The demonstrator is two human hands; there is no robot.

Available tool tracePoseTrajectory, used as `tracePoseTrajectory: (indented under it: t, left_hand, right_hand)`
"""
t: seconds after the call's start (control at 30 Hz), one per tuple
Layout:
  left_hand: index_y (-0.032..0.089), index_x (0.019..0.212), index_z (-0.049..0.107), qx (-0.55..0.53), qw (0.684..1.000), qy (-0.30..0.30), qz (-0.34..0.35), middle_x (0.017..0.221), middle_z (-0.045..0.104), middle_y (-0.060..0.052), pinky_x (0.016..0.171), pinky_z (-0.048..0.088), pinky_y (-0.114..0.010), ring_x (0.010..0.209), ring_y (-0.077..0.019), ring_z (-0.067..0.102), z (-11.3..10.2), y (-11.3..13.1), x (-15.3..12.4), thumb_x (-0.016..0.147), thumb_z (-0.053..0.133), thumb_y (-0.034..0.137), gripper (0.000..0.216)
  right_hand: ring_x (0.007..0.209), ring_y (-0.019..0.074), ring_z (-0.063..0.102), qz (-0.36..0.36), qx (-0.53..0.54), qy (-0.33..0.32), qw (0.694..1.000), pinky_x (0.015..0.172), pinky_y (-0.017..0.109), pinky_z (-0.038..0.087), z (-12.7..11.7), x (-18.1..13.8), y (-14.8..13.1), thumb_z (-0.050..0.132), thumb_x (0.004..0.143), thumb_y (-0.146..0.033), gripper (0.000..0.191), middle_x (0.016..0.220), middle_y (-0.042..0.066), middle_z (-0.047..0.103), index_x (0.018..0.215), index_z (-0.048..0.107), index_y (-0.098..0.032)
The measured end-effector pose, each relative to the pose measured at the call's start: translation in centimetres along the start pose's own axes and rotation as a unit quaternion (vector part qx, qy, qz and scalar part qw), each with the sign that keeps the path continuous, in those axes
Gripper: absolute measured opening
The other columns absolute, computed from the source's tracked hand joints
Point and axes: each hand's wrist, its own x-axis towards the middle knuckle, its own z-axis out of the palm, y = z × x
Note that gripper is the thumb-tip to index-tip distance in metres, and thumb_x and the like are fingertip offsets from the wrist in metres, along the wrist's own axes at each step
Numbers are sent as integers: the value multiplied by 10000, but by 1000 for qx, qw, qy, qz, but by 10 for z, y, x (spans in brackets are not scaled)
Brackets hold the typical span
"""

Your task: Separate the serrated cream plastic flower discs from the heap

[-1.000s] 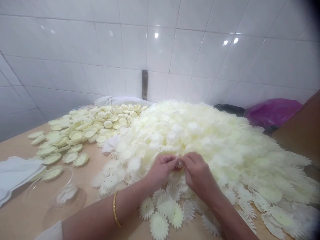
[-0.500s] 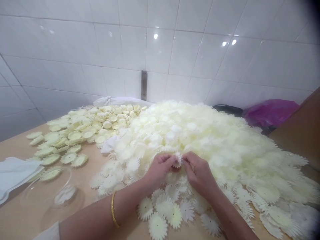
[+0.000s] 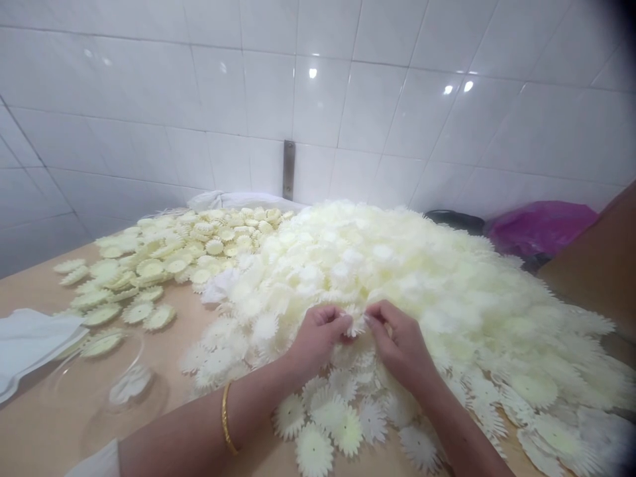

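Observation:
A big heap of pale cream fabric flower petals point(image 3: 397, 271) covers the middle and right of the wooden table point(image 3: 40, 430). At its near edge my left hand point(image 3: 315, 338) and my right hand point(image 3: 397, 344) meet, fingers pinched together on one small toothed petal piece point(image 3: 355, 321) held between them. A gold bangle point(image 3: 227, 427) rings my left wrist. Loose single petals point(image 3: 328, 417) lie flat under and in front of my wrists.
A second, yellower spread of petals point(image 3: 163, 258) lies at the back left. A clear plastic lid point(image 3: 116, 391) and white cloth point(image 3: 30, 341) sit at the left. A purple bag point(image 3: 541, 225) and dark bowl point(image 3: 454, 218) stand by the tiled wall.
Both hands stay together on the petal piece and have shifted slightly up and away; the fingers work it a little.

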Motion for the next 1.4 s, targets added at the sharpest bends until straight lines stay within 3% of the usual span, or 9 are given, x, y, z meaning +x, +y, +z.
tracePoseTrajectory:
  t: [0.3,0.53,0.67,0.77,0.87,0.97,1.2,1.4]
  left_hand:
    - [126,617,537,-30,998,-41,39,576,531,-10,671,455,-297,591,-113,517,9,8,-5,704,599,287,193]
    - [134,602,530,-36,999,-11,38,579,519,0,706,457,-316,625,-131,557,0,2,-3,705,607,294,205]
    - [132,611,539,-56,998,-8,31,583,504,9,702,453,-308,632,-134,568,-3,-2,0,684,639,316,221]
    - [135,590,513,-77,997,5,13,549,480,22,667,451,-303,594,-132,565,-3,-3,1,661,666,328,255]
    - [137,564,488,-93,996,0,14,533,447,34,646,458,-300,568,-116,538,-3,-3,2,660,670,341,290]
    - [125,569,523,-80,996,-14,25,562,469,16,654,461,-291,584,-104,506,-4,-3,2,672,658,359,288]
    - [123,574,559,-71,997,-7,-2,566,499,-8,667,462,-309,582,-118,496,-1,0,2,701,552,523,420]
    - [121,666,622,-56,997,-58,10,636,561,-23,701,449,-295,633,-121,530,-3,-4,2,685,634,390,269]
  right_hand:
    - [651,168,494,41,-72,162,983,591,280,386,6,-2,-1,398,796,-236,94,704,28,529,759,465,-183]
    - [634,187,466,103,-148,330,927,606,312,354,-28,7,21,474,791,-266,94,675,41,503,739,464,-188]
    - [635,173,456,43,-155,354,921,624,307,366,-29,6,16,537,781,-284,130,686,24,479,742,450,-196]
    - [650,160,472,-47,-140,283,948,620,286,378,-18,2,1,491,817,-226,95,696,24,495,730,473,-194]
    - [662,145,494,-98,-61,114,987,600,259,396,-7,-2,-12,450,840,-179,122,706,25,520,738,516,-185]
    - [696,144,518,-104,3,-2,995,615,253,419,-2,-3,-15,436,846,-161,147,742,34,535,784,568,-177]
    - [659,142,516,-97,-35,-32,994,592,255,420,-3,-1,-8,431,833,-135,171,704,35,530,750,577,-168]
    - [655,149,484,-111,-92,-26,989,577,254,388,-1,-2,-6,379,827,-122,187,687,36,497,707,513,-171]
